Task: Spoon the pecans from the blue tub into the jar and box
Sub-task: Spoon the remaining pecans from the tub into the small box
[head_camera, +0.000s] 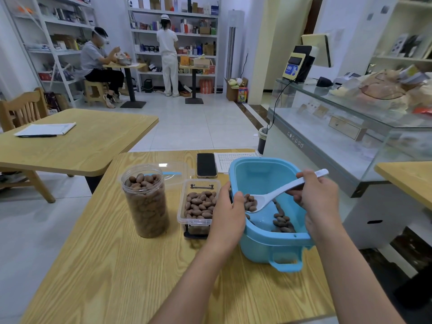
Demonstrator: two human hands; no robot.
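Note:
The blue tub (pixel 264 176) stands at the right of the wooden table (pixel 121 265), with a few pecans (pixel 281 220) left along its bottom. My left hand (pixel 228 211) grips the tub's left rim. My right hand (pixel 318 197) holds a white spoon (pixel 278 191) by its handle; the bowl carries several pecans just above the tub's left side. A clear round jar (pixel 146 202), nearly full of pecans, stands to the left. Between jar and tub sits a clear rectangular box (pixel 198 204), filled with pecans.
A black phone (pixel 206 165) and a printed sheet (pixel 228 160) lie behind the box. A clear lid (pixel 174 170) lies behind the jar. A glass counter (pixel 350 127) runs along the right; another table (pixel 70 146) with papers stands to the left. Two people work at the far shelves.

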